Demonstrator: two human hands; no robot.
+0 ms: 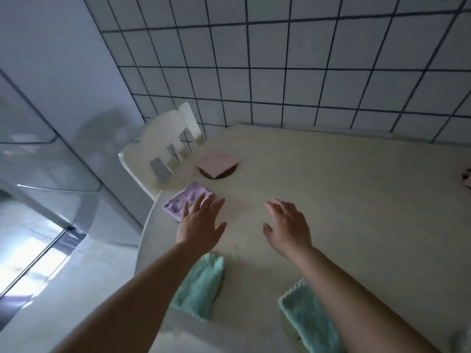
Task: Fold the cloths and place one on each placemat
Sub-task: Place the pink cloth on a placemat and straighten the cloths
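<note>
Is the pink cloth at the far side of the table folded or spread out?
Folded. The pink cloth lies as a compact, neat square with straight edges, on a round brown placemat whose rim shows beneath it.

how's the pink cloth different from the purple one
The pink cloth looks smooth and lies farther away on a round brown placemat; the purple cloth looks fluffy, lies nearer at the table edge with no mat visible, and the left hand overlaps it. Both are folded squares.

No readable text, labels, numbers or signs anywhere in view.
</note>
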